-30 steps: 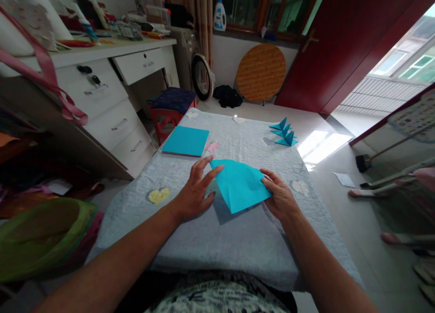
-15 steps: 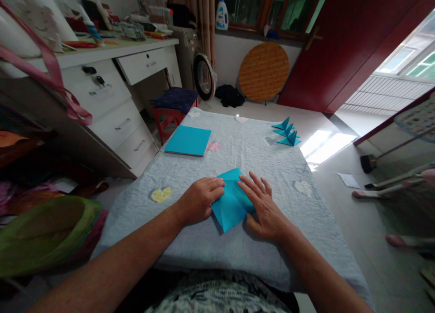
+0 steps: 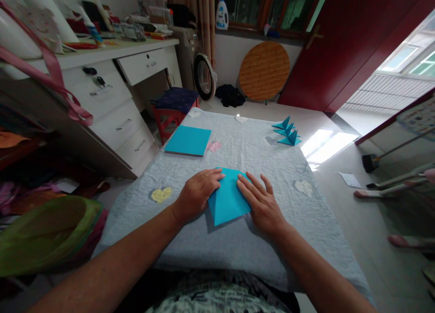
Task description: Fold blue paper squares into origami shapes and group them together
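Note:
A piece of blue origami paper (image 3: 230, 199) with crease lines lies on the cloth-covered table, one corner pointing toward me. At its left edge, my left hand (image 3: 199, 193) has its fingers bent together and pinches the paper; the thumb is partly hidden. My right hand (image 3: 263, 199) rests on the paper's right side, fingers stretched and somewhat spread, the fingertips on the sheet. Farther off to the left sits a square stack of blue paper (image 3: 188, 141). Several folded blue paper pieces (image 3: 288, 132) stand in a row at the far right of the table.
The table wears a pale quilted cloth (image 3: 163, 240) with heart patches. A red stool (image 3: 175, 102) stands beyond its far left corner, near a white desk (image 3: 112, 95). A green-lined basket (image 3: 50, 231) is at the left, and a round wooden board (image 3: 264, 70) leans on the back wall.
The blue paper has turned and shifted slightly left, its near corner now farther left and higher. My left hand moved a little left; my right hand lies flatter along the edge.

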`<move>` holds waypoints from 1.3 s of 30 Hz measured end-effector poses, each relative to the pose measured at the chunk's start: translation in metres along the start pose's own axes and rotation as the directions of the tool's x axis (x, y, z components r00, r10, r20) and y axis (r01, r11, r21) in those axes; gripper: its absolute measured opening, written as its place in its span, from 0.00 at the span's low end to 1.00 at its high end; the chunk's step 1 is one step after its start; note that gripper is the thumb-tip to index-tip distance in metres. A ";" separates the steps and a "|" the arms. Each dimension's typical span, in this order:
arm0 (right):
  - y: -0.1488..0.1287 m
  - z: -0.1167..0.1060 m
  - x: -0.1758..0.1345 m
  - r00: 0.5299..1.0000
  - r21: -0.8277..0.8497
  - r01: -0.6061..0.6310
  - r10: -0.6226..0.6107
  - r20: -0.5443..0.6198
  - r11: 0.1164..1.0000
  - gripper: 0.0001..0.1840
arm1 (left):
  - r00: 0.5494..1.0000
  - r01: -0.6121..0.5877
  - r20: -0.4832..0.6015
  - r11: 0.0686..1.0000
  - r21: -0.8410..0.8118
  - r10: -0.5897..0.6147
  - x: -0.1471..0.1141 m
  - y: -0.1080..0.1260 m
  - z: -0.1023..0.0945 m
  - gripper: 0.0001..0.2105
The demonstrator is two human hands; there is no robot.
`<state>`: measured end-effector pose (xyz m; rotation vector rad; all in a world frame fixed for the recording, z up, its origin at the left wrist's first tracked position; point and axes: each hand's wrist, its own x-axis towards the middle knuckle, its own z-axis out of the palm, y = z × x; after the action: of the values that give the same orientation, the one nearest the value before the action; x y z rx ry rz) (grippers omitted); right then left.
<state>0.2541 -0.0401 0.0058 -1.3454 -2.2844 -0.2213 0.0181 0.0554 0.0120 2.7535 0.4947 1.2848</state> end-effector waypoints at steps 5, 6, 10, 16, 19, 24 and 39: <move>0.002 -0.005 -0.003 0.990 -0.107 -0.038 0.023 -0.141 0.993 0.36 | 0.978 -0.173 -0.082 0.967 0.187 0.191 0.003 0.009 -0.013 0.07; 0.002 -0.004 -0.004 0.991 -0.130 -0.049 0.032 -0.129 0.990 0.36 | 0.976 -0.190 -0.065 0.960 0.206 0.207 0.003 0.010 -0.014 0.06; 0.002 0.002 -0.006 0.993 -0.154 -0.068 0.082 0.088 0.986 0.36 | 0.971 -0.199 0.169 0.960 0.199 0.166 0.001 0.005 -0.009 0.08; -0.001 -0.004 -0.001 0.929 0.047 -0.074 0.052 0.366 0.996 0.37 | 0.892 -0.070 0.448 0.998 0.005 0.061 -0.007 -0.002 0.002 0.19; -0.003 -0.008 0.001 0.899 0.140 -0.112 0.040 0.436 0.984 0.35 | 0.881 -0.008 0.471 0.996 -0.092 0.051 -0.009 0.000 0.003 0.19; 0.002 -0.013 0.002 0.895 0.228 -0.149 0.033 0.445 0.962 0.30 | 0.909 0.191 0.406 0.957 -0.218 -0.089 -0.010 -0.004 0.004 0.18; 0.015 -0.010 0.002 0.835 0.367 -0.550 0.501 0.227 0.750 0.11 | 0.803 0.551 0.395 0.807 -0.209 -0.446 -0.005 0.003 0.005 0.19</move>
<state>0.2693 -0.0350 0.0140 -1.7152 -1.7794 0.5248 0.0200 0.0510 0.0057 2.2674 0.8372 0.6850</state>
